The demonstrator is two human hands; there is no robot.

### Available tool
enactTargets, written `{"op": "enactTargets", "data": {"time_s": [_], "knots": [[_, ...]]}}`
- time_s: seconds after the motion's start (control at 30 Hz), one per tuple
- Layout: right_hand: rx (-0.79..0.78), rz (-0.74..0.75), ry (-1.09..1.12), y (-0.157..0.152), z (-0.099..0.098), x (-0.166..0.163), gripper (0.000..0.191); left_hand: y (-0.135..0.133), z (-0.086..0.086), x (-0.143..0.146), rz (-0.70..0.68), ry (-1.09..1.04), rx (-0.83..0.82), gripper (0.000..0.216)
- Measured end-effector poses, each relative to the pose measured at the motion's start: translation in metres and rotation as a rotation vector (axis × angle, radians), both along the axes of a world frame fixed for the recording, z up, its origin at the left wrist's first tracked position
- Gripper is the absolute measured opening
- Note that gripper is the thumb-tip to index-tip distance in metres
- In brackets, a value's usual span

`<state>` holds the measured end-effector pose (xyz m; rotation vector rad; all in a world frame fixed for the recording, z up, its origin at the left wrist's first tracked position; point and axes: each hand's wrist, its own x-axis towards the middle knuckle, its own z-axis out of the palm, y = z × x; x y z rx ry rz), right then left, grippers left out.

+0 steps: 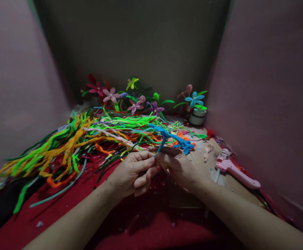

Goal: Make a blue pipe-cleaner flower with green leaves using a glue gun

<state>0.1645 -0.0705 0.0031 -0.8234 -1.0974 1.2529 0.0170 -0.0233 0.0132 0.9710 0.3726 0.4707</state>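
Observation:
A blue pipe-cleaner piece (167, 133) with a straight stem and two twisted branches stands up between my hands. My left hand (137, 170) pinches near the lower end of its stem, thumb against fingers. From the other side my right hand (176, 165) closes on the same stem. The fingertips of both hands meet there, and the bottom of the stem is hidden among them. The right branch droops toward a fluffy blue end, in front of an orange piece (181, 140) lying on the cardboard.
Loose pipe cleaners (70, 139) in many colours lie heaped at left and centre. Behind stand several pipe-cleaner flowers (111, 94) and a jar (197, 116) beneath a blue flower (194, 100). At right a pink glue gun (236, 170) rests on cardboard (203, 170), over red cloth (130, 222).

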Motion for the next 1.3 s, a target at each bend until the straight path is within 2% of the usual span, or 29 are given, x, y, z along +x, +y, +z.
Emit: {"op": "enactTargets", "data": {"time_s": [0.23, 0.3, 0.37, 0.47, 0.53, 0.63, 0.7, 0.77, 0.83, 0.9, 1.0, 1.07, 1.17, 1.3], "knots": [[0.045, 0.132, 0.05, 0.002, 0.001, 0.002, 0.023, 0.005, -0.008, -0.008, -0.186, -0.086, -0.065, 0.012], [0.07, 0.13, 0.038, 0.002, 0.002, 0.001, 0.019, 0.006, -0.009, -0.008, -0.211, -0.1, -0.067, 0.011], [0.077, 0.08, 0.054, 0.002, 0.001, 0.0, 0.015, 0.006, -0.006, -0.006, -0.176, -0.073, -0.01, 0.013], [0.052, -0.009, 0.119, 0.003, -0.003, -0.003, 0.015, 0.002, 0.002, -0.002, -0.008, 0.103, 0.251, 0.018], [0.014, -0.071, 0.152, 0.003, -0.005, -0.005, 0.016, -0.003, 0.005, 0.001, 0.179, 0.258, 0.518, 0.018], [-0.024, -0.152, 0.152, 0.001, -0.006, -0.008, 0.015, -0.007, -0.002, 0.004, 0.462, 0.393, 0.943, 0.01], [0.002, -0.188, 0.095, -0.002, -0.004, -0.01, 0.013, -0.008, -0.01, 0.005, 0.56, 0.416, 1.143, 0.012], [0.031, -0.212, 0.019, -0.004, -0.001, -0.012, 0.012, -0.009, -0.015, 0.005, 0.592, 0.4, 1.222, 0.015], [0.037, -0.207, -0.015, -0.005, 0.003, -0.013, 0.011, -0.01, -0.015, 0.004, 0.595, 0.385, 1.189, 0.014], [0.036, -0.158, -0.016, -0.006, 0.005, -0.012, 0.011, -0.012, -0.008, 0.004, 0.573, 0.395, 1.084, 0.019], [0.045, -0.06, -0.047, -0.005, 0.004, -0.009, 0.015, -0.016, 0.004, 0.005, 0.515, 0.365, 0.858, 0.022], [0.049, -0.074, -0.086, -0.004, 0.001, -0.005, 0.018, -0.016, 0.009, 0.005, 0.458, 0.307, 0.701, 0.021], [0.057, -0.108, -0.094, -0.001, -0.003, -0.001, 0.021, -0.014, 0.01, 0.004, 0.342, 0.246, 0.463, 0.018], [0.007, 0.054, -0.014, 0.001, -0.001, 0.004, 0.028, -0.009, 0.006, 0.002, 0.191, 0.13, 0.169, 0.017]]}}
